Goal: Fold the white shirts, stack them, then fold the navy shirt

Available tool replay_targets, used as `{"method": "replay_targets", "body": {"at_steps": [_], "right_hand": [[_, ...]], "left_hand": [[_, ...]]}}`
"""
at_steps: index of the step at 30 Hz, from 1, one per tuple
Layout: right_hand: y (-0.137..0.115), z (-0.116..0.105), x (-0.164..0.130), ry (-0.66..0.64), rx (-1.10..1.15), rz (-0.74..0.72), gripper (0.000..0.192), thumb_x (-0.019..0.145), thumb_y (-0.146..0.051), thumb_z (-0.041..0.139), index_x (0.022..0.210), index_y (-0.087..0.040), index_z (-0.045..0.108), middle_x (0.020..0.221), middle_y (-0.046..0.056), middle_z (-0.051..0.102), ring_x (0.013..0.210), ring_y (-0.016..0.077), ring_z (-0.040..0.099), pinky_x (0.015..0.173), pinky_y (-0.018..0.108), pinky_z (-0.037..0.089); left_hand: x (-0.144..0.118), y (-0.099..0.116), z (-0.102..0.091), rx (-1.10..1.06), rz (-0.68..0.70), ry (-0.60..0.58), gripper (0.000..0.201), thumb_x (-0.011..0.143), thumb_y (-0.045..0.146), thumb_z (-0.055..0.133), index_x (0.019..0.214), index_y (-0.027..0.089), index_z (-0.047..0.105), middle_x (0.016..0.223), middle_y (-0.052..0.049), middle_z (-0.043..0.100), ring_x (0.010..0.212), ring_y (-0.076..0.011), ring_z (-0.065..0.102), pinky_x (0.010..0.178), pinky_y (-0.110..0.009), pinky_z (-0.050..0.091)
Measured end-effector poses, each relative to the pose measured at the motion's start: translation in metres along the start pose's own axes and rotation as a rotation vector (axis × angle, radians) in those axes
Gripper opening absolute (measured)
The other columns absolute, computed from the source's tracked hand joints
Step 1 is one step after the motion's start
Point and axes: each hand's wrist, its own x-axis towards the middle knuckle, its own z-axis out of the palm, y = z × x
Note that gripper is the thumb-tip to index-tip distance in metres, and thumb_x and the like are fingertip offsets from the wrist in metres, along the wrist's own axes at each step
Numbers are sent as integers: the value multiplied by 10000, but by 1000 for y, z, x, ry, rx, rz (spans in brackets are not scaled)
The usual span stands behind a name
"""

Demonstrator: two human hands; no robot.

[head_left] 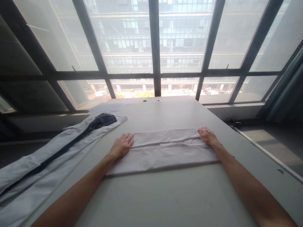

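A folded white cloth [162, 153] lies as a long flat strip across the white table [168, 197], with a seam or fold line running along its middle. My left hand [122, 145] rests on its left end, fingers stretched out over the fabric. At the far right corner, my right hand [207, 136] lies on the edge of the cloth; its fingers look bent over the edge, and whether they pinch the fabric is hard to make out.
More white cloth [58, 156] is spread along the table's left side, with a dark navy cloth strip [76, 140] on top. Large windows with dark frames [154, 44] stand beyond the table. A curtain [289, 78] hangs at the right.
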Motion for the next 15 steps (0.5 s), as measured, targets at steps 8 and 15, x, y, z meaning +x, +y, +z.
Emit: {"method": "replay_targets", "body": {"at_steps": [8, 15], "right_hand": [[0, 0, 0, 2, 6, 2, 496, 1058, -441, 277, 1318, -198, 623, 1529, 155, 504, 1433, 289, 415, 1136, 535, 342], [1, 1, 1, 3, 21, 13, 482, 1058, -442, 292, 1305, -201, 629, 1525, 150, 511, 1430, 285, 424, 1142, 533, 332]], "left_hand": [[-1, 0, 0, -11, 3, 3, 582, 1049, 466, 257, 1575, 255, 389, 1664, -72, 291, 1535, -331, 227, 1196, -611, 213], [-1, 1, 0, 0, -3, 0, 580, 1049, 458, 263, 1576, 247, 384, 1662, -70, 297, 1536, -329, 227, 1194, -617, 219]]}}
